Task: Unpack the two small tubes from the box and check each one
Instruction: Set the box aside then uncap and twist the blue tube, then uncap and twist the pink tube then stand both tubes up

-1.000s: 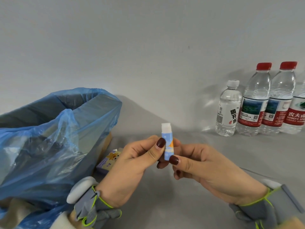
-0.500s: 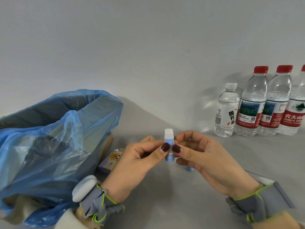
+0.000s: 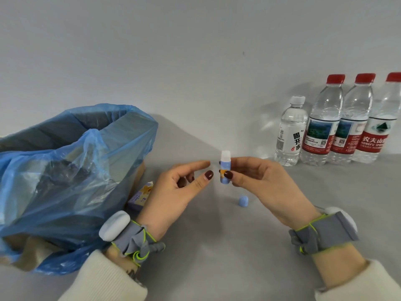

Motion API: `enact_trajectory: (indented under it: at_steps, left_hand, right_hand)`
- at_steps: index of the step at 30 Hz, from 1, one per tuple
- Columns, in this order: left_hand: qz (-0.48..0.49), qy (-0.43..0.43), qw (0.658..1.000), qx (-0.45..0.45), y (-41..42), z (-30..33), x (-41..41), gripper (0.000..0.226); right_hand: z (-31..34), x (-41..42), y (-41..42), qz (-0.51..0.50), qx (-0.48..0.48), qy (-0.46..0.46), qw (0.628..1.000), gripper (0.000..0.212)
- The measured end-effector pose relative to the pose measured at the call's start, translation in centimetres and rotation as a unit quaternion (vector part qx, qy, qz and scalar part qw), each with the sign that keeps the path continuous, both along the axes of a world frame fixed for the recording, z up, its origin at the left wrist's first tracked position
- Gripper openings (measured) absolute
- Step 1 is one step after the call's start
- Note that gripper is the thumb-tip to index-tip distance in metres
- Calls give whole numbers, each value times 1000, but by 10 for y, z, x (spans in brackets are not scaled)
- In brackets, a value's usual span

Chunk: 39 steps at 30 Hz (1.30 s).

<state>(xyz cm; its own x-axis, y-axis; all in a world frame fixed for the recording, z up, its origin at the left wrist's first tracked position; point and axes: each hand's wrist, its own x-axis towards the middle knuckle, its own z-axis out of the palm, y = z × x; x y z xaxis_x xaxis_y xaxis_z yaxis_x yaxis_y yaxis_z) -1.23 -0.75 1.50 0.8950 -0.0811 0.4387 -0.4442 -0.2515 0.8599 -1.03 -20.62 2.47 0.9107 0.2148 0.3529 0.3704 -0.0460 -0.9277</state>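
My right hand (image 3: 258,183) holds a small blue tube (image 3: 225,170) upright between thumb and fingers; its white stick end shows on top, uncapped. The tube's blue cap (image 3: 243,201) lies on the grey table below it. My left hand (image 3: 173,192) hovers just left of the tube, fingers apart, touching nothing. The small purple and yellow box (image 3: 142,195) lies on the table behind my left hand, partly hidden by it and by the bag. I see only one tube.
A bin lined with a blue plastic bag (image 3: 71,177) fills the left side. Several water bottles (image 3: 325,124) stand at the back right against the white wall. Grey straps with white pods wrap both wrists.
My left hand has let go of the tube and drawn back to the left. The tube stays upright in my right hand. The cap on the table has come into view.
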Motion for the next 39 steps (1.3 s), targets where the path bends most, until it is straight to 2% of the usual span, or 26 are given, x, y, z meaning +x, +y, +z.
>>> enact_trajectory:
  at_steps: [3, 9, 15, 23, 25, 28, 29, 31, 33, 39]
  left_hand:
    - [40, 9, 999, 19, 4, -7, 5, 20]
    - [67, 5, 997, 43, 6, -11, 8, 9]
    - [80, 32, 996, 19, 7, -13, 11, 5]
    - [108, 36, 993, 20, 11, -15, 15, 4]
    - [159, -19, 985, 61, 14, -15, 16, 3]
    - [260, -118, 945, 162, 17, -14, 14, 4]
    - [269, -126, 937, 186, 19, -15, 14, 6]
    - [268, -91, 934, 217, 22, -17, 14, 14]
    - [283, -57, 916, 278, 22, -19, 14, 24]
    - [324, -47, 868, 374, 21, -21, 11, 34]
  right_hand:
    - [-6, 5, -2, -54, -71, 3, 996, 14]
    - [-19, 14, 0, -138, -210, -1, 968, 10]
    - [-23, 16, 1, -126, -242, 37, 961, 15]
    - [-21, 14, 4, -128, -258, 33, 957, 18]
    - [-21, 14, 4, -130, -261, 33, 956, 19]
    - [-21, 14, 3, -127, -262, 36, 956, 19]
    - [-21, 14, 3, -126, -262, 36, 956, 19]
    - [-21, 14, 3, -122, -260, 33, 957, 19]
    - [-21, 13, 2, -120, -261, 27, 958, 18]
    - [-19, 11, 1, -123, -269, 19, 955, 19]
